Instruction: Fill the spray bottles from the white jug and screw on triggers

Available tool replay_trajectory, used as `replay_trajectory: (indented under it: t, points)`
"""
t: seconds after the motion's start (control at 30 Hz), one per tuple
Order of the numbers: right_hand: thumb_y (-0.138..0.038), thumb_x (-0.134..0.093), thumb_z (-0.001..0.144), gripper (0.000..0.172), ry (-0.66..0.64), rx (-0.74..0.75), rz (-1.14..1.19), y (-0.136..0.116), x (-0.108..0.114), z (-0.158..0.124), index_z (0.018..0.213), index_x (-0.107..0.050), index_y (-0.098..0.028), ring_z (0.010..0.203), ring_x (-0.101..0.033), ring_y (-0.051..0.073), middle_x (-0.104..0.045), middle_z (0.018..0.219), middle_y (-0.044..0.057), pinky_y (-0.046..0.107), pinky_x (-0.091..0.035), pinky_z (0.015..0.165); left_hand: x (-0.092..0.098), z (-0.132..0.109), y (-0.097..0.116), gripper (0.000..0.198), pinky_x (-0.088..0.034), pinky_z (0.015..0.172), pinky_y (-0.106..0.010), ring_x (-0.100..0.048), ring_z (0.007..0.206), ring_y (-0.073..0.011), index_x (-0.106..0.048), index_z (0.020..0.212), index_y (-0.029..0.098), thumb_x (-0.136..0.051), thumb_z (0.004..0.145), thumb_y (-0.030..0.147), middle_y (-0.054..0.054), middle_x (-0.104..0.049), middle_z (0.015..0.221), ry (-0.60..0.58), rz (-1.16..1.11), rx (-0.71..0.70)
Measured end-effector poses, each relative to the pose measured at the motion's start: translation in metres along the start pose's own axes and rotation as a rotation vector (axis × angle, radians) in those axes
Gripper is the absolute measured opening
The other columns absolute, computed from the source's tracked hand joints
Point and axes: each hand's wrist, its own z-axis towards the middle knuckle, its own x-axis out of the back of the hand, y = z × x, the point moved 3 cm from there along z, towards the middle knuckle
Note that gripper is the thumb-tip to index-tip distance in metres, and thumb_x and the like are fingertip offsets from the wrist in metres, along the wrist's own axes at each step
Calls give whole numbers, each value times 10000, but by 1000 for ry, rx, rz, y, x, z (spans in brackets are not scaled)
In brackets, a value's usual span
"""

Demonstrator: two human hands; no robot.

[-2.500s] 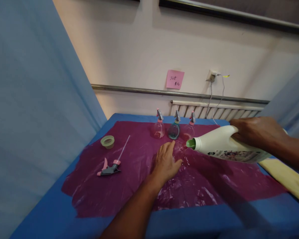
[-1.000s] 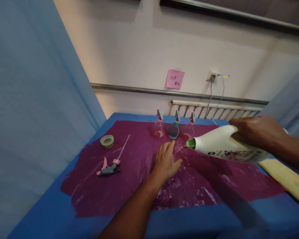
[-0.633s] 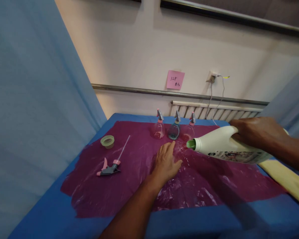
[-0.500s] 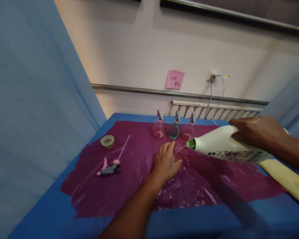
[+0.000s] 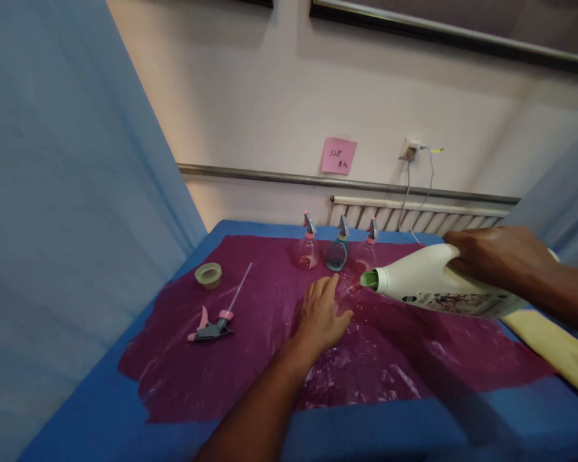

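Observation:
My right hand (image 5: 494, 256) grips the handle of a large cream detergent bottle (image 5: 419, 273), tipped so its green-lined mouth points left. The mouth is right at a clear, headless spray bottle (image 5: 349, 289), which is hard to make out against the shiny sheet. My left hand (image 5: 320, 314) curves round that clear bottle from the left, fingers behind and thumb in front. Just beyond stand a pink-topped spray bottle (image 5: 308, 251), one with bluish liquid (image 5: 337, 253) and another pink-necked spray bottle (image 5: 366, 252). A loose grey-and-pink trigger head (image 5: 214, 326) with its tube lies to the left.
A small round pale-green tub (image 5: 208, 274) sits at the left on the purple plastic sheet (image 5: 255, 359), which covers a blue table (image 5: 356, 433). Yellow cloth (image 5: 553, 350) lies at the right edge. Behind are a wall rail (image 5: 270, 174), a radiator (image 5: 424, 215) and hanging cords.
Almost nothing differs. Both hands and the tipped detergent bottle hold their places, and the whole view has shifted very slightly downward.

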Motion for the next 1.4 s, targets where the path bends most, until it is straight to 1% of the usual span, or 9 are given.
replay_trajectory:
  t: [0.2, 0.4, 0.5, 0.67, 0.83, 1.0, 1.2, 1.4]
  points:
    - [-341, -544, 1012, 139, 11, -6, -5, -1, 1, 0, 976, -667, -286, 933, -830, 341, -861, 1015, 57, 363, -321, 633, -1, 0, -1, 863, -435, 1341, -554, -551, 1533, -350, -486, 1678, 260, -818, 881, 245, -129, -587, 1644, 16, -3, -10]
    - [-333, -575, 990, 104, 28, 0, 4, 0, 1, 1, 956, -661, -285, 916, -821, 335, -860, 1009, 60, 359, -318, 628, -1, -1, -2, 856, -433, 1343, -547, -545, 1540, -349, -481, 1678, 253, -815, 890, 265, -132, -578, 1653, 16, 4, -16]
    - [-324, -587, 983, 91, 10, -11, 20, -1, 3, 1, 949, -664, -288, 904, -816, 322, -856, 998, 52, 352, -334, 630, -1, 0, -2, 853, -438, 1338, -549, -550, 1534, -353, -480, 1676, 244, -817, 893, 267, -138, -582, 1646, 11, 11, -17]
    - [-327, -578, 990, 110, 2, -12, 20, 0, 2, 0, 976, -679, -287, 904, -815, 321, -854, 998, 57, 359, -346, 627, -1, 1, -1, 854, -433, 1340, -555, -540, 1546, -361, -474, 1680, 232, -827, 904, 294, -145, -581, 1650, -6, 28, -1]
    - [-355, -566, 998, 122, 13, 0, 23, 0, 1, 0, 970, -663, -287, 887, -813, 322, -849, 981, 57, 356, -316, 621, 0, 1, 0, 862, -429, 1344, -540, -529, 1559, -364, -471, 1685, 208, -826, 906, 307, -155, -570, 1662, -23, 37, 13]
    - [-353, -550, 1006, 133, -14, -10, 21, 1, 1, 0, 992, -668, -293, 890, -812, 322, -856, 1016, 56, 352, -302, 610, 0, 1, -1, 860, -434, 1332, -559, -533, 1551, -371, -463, 1689, 217, -823, 913, 317, -158, -572, 1650, -23, 29, 5]
    - [-366, -529, 1021, 162, 3, 1, 8, 1, 1, 0, 1006, -671, -288, 917, -822, 335, -861, 1037, 67, 358, -304, 617, 1, 0, 0, 852, -440, 1330, -551, -536, 1547, -364, -470, 1677, 227, -822, 903, 289, -151, -578, 1639, -17, 17, -1]
    - [-346, -533, 1011, 172, -23, -20, 24, -1, 6, -1, 1028, -696, -294, 918, -822, 336, -865, 1052, 65, 363, -319, 617, 2, 0, 2, 857, -421, 1347, -549, -525, 1562, -361, -466, 1681, 232, -820, 903, 292, -150, -565, 1659, -26, 8, 1]
